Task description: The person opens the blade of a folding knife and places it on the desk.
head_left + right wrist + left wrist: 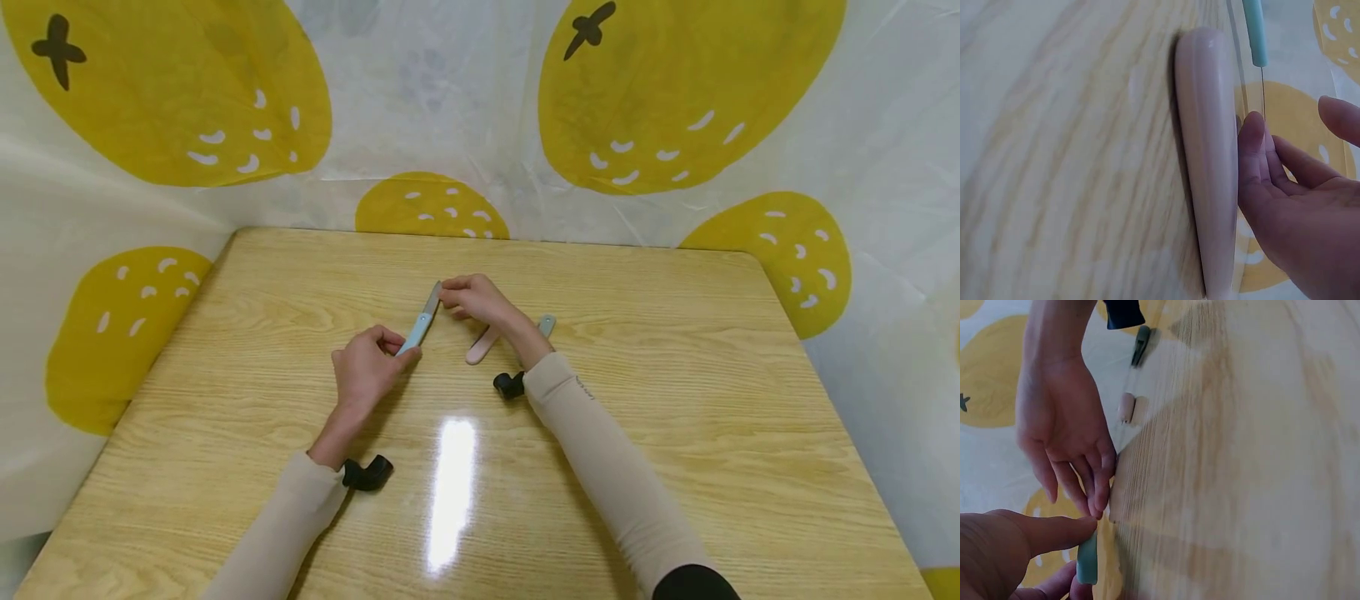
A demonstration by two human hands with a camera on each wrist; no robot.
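A knife with a pale blue handle [415,333] and a thin blade [433,297] lies slanted at the middle of the wooden table [675,400]. My left hand [371,367] pinches the handle's near end between thumb and fingers; the left wrist view shows the thumb [1041,534] on the blue handle [1087,559]. My right hand [472,300] reaches to the blade's far end, its fairly straight fingertips [1251,128] touching the blade [1263,87], thumb held apart. A pink handle [1207,156] lies on the table just under my right wrist.
The pink-handled tool [480,346] and a pale green one [547,325] lie side by side right of the knife. A white curtain with yellow lemon prints [675,100] surrounds the table's far and side edges. Black wrist mounts [367,473] hang below both sleeves.
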